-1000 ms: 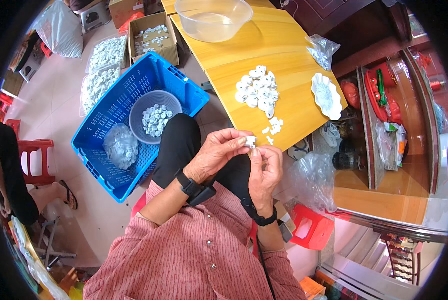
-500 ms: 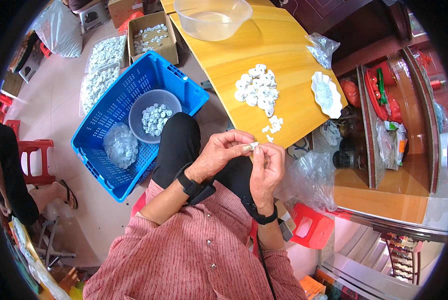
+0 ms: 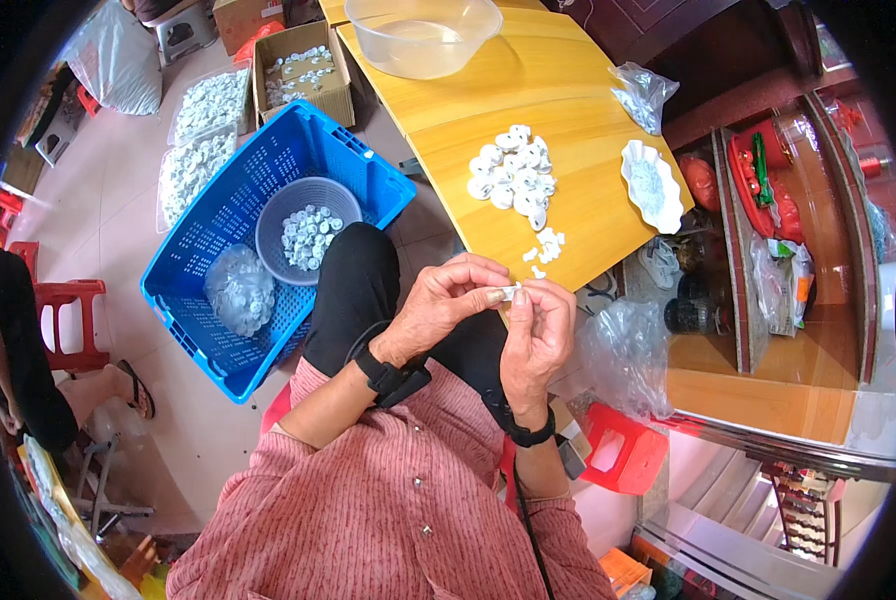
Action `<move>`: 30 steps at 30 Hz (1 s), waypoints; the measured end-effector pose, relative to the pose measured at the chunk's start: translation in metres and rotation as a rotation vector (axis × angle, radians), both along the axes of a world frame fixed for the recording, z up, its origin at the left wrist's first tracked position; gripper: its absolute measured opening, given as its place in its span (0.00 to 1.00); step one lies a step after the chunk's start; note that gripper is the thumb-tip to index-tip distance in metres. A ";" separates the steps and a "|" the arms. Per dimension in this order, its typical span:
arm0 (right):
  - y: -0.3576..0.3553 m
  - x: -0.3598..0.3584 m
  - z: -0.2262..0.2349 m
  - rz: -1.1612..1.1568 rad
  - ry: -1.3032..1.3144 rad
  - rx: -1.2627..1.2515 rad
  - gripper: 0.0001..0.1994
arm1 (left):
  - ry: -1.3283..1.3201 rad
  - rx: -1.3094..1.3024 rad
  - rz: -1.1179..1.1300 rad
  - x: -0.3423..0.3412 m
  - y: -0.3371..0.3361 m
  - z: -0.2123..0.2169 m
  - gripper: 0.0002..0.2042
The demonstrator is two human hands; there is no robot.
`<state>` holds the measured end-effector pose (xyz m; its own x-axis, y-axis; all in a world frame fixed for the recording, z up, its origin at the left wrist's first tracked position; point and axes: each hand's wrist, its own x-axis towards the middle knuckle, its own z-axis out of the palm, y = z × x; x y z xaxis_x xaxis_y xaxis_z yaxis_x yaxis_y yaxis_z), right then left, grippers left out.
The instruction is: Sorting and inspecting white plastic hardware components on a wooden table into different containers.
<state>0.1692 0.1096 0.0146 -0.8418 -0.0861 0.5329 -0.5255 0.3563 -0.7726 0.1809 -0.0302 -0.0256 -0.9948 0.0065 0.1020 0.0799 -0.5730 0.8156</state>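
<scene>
My left hand (image 3: 448,305) and my right hand (image 3: 540,335) meet fingertip to fingertip over my lap, both pinching one small white plastic piece (image 3: 511,292). Just beyond them, on the near corner of the yellow wooden table (image 3: 568,120), lies a pile of white round pieces (image 3: 513,175) and a few tiny white bits (image 3: 544,246). A white scalloped dish (image 3: 651,185) sits to the right of the pile. Black bands are on both wrists.
A blue crate (image 3: 218,210) on the floor to my left holds a grey bowl (image 3: 303,225) of white pieces and a clear bag (image 3: 240,290). A clear basin (image 3: 423,35) stands on the far table. Red stools (image 3: 623,450), clear bags and a cardboard box (image 3: 298,70) surround me.
Both hands have shifted slightly lower and nearer to me while still working the small white piece between the fingertips. Nothing else has moved.
</scene>
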 end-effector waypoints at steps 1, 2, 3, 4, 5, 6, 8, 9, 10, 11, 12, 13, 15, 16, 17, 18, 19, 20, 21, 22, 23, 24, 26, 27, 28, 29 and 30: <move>0.000 0.000 0.000 0.000 0.000 0.000 0.04 | 0.000 0.000 0.000 0.000 0.000 0.000 0.08; 0.001 0.000 0.000 0.007 -0.003 -0.001 0.04 | 0.012 -0.026 0.008 0.000 -0.001 0.000 0.08; 0.001 0.000 0.000 0.013 -0.006 -0.003 0.04 | 0.024 -0.053 0.017 0.000 -0.001 0.000 0.08; 0.001 0.000 0.000 0.014 -0.006 -0.003 0.04 | 0.023 -0.052 0.018 0.000 -0.001 0.000 0.08; 0.000 0.000 0.000 0.016 -0.005 -0.007 0.04 | 0.017 -0.035 0.023 0.000 0.000 -0.001 0.09; 0.000 0.000 0.000 0.017 -0.003 -0.012 0.04 | 0.010 -0.017 0.027 0.000 0.001 -0.001 0.10; -0.001 0.000 0.000 0.014 -0.008 -0.010 0.04 | -0.090 0.077 0.006 0.000 0.002 -0.001 0.10; -0.002 0.000 0.000 0.009 -0.012 -0.008 0.04 | -0.189 0.172 -0.017 0.000 0.003 -0.001 0.11; -0.002 0.000 -0.001 0.008 -0.012 -0.008 0.04 | -0.189 0.172 -0.017 0.000 0.003 -0.001 0.11; -0.002 -0.001 -0.002 0.003 0.007 0.011 0.04 | -0.220 0.207 -0.051 -0.001 0.003 -0.001 0.11; -0.002 -0.001 -0.002 0.000 0.025 0.029 0.04 | -0.252 0.241 -0.084 -0.001 0.002 -0.002 0.11; -0.002 -0.001 -0.002 0.001 0.025 0.028 0.04 | -0.252 0.241 -0.083 -0.001 0.001 -0.001 0.11; -0.003 -0.001 -0.001 0.001 0.055 0.057 0.04 | -0.267 0.277 -0.114 0.000 -0.002 0.000 0.11; -0.003 -0.001 0.000 0.001 0.055 0.057 0.04 | -0.267 0.277 -0.114 0.000 -0.001 -0.001 0.11; -0.003 -0.001 0.001 0.012 0.068 0.076 0.05 | -0.250 0.292 -0.107 0.000 -0.001 -0.001 0.11; -0.003 -0.001 0.002 0.023 0.082 0.094 0.05 | -0.234 0.307 -0.099 0.000 0.000 -0.001 0.11; -0.004 -0.001 0.003 0.023 0.082 0.094 0.05 | -0.234 0.307 -0.099 0.000 0.000 -0.001 0.11; -0.004 -0.001 0.004 0.037 0.088 0.112 0.05 | -0.210 0.339 -0.089 0.000 0.001 0.001 0.12; -0.004 -0.001 0.005 0.051 0.094 0.130 0.05 | -0.187 0.373 -0.080 0.000 0.002 0.002 0.12; -0.004 -0.001 0.007 0.050 0.094 0.131 0.05 | -0.186 0.373 -0.081 0.000 0.002 0.003 0.12; -0.005 0.000 0.008 0.079 0.079 0.138 0.05 | -0.171 0.405 -0.067 0.000 0.003 0.004 0.13; -0.005 0.001 0.008 0.110 0.063 0.144 0.05 | -0.156 0.435 -0.050 0.000 0.002 0.004 0.14; -0.005 0.002 0.007 0.122 0.050 0.134 0.05 | -0.149 0.450 -0.058 0.000 0.000 0.000 0.15; -0.004 0.002 0.008 0.130 0.037 0.126 0.05 | -0.143 0.467 -0.070 0.000 0.000 0.000 0.15; -0.002 0.002 0.005 0.128 0.038 0.126 0.05 | -0.142 0.467 -0.073 -0.001 0.001 0.000 0.15; 0.000 0.001 0.001 0.121 -0.032 0.064 0.04 | -0.131 0.481 -0.080 -0.001 0.002 0.000 0.16; 0.000 0.000 0.001 0.114 -0.102 0.001 0.04 | -0.120 0.495 -0.086 -0.002 0.002 0.000 0.16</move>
